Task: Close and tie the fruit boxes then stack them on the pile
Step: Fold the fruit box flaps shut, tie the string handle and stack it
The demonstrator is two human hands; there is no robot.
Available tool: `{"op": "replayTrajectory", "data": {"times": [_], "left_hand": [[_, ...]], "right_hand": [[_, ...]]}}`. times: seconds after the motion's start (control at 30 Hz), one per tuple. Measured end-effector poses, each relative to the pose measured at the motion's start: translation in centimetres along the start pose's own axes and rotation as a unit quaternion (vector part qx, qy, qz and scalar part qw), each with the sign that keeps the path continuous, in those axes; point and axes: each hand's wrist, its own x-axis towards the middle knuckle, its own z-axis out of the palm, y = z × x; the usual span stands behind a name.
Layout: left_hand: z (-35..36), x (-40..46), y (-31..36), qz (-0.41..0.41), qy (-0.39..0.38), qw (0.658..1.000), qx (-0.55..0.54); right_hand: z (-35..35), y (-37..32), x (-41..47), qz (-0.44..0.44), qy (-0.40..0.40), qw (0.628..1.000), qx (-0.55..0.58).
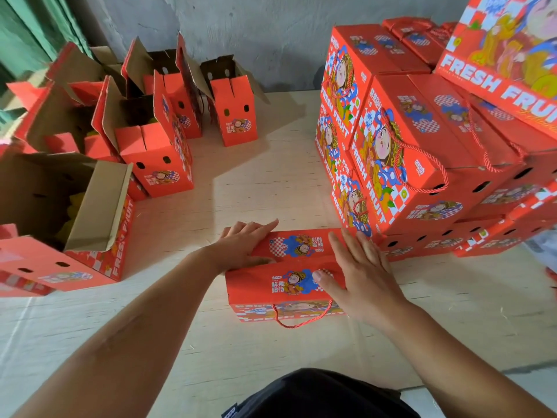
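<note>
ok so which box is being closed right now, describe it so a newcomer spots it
Start at the tall pile of closed boxes on the right, then drop to the floor at its near left corner. The fruit box there lies nearest the person, both hands pressed flat on its flaps, red cord handle dangling untied.

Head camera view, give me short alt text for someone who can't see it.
Two bare hands, left hand and right hand, press flat on the closed top flaps of a red fruit box on the floor. Open boxes stand to the left; a pile of closed boxes rises on the right.
</note>
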Motion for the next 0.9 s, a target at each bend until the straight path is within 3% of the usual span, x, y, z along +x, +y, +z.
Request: {"op": "replayTrajectory", "data": {"times": [0.07,0.1,0.13,0.17,0.2,0.23,0.3,0.37,0.43,0.5,0.73,0.9], "left_hand": [[-0.1,-0.2,0.1,0.003,0.010,0.999,-0.049],[0.0,-0.5,0.0,0.006,0.023,0.988,-0.151],[0.2,-1.0,-0.2,0.004,0.051,0.953,-0.299],[0.4,-1.5,-0.4,-0.009,0.092,0.897,-0.433],[0.4,-2.0,-0.6,-0.031,0.138,0.844,-0.517],[0.5,-2.5,-0.6,-0.042,0.181,0.818,-0.545],[1.3,-3.3,-0.3,-0.069,0.287,0.851,-0.434],[2.9,-4.1,0.5,-0.040,0.351,0.905,-0.237],[4.8,-5.2,2.1,0.040,0.338,0.937,-0.077],[6.4,-5.8,3.2,0.059,0.322,0.945,0.013],[7.6,-6.2,4.4,0.019,0.370,0.926,0.070],[7.1,-5.6,4.4,0.021,0.371,0.922,0.105]], "right_hand": [[0.2,0.1,0.7,0.000,-0.027,1.000,0.001],[0.4,0.1,1.1,0.000,-0.038,0.999,0.002],[0.6,0.1,1.5,0.001,-0.046,0.999,0.002],[0.9,0.1,1.8,0.003,-0.050,0.999,-0.004],[1.2,0.1,2.0,0.008,-0.051,0.999,-0.013],[1.6,0.0,2.1,0.014,-0.047,0.999,-0.024],[2.2,-0.2,1.7,0.018,-0.003,0.999,-0.048],[2.6,-0.4,0.7,-0.008,0.079,0.995,-0.056],[3.2,0.0,0.0,-0.055,0.161,0.984,-0.050],[3.4,0.8,-0.2,-0.075,0.196,0.977,-0.040],[3.8,1.6,0.1,-0.103,0.236,0.966,-0.031],[3.5,1.1,0.9,-0.065,0.165,0.982,-0.063]]}}
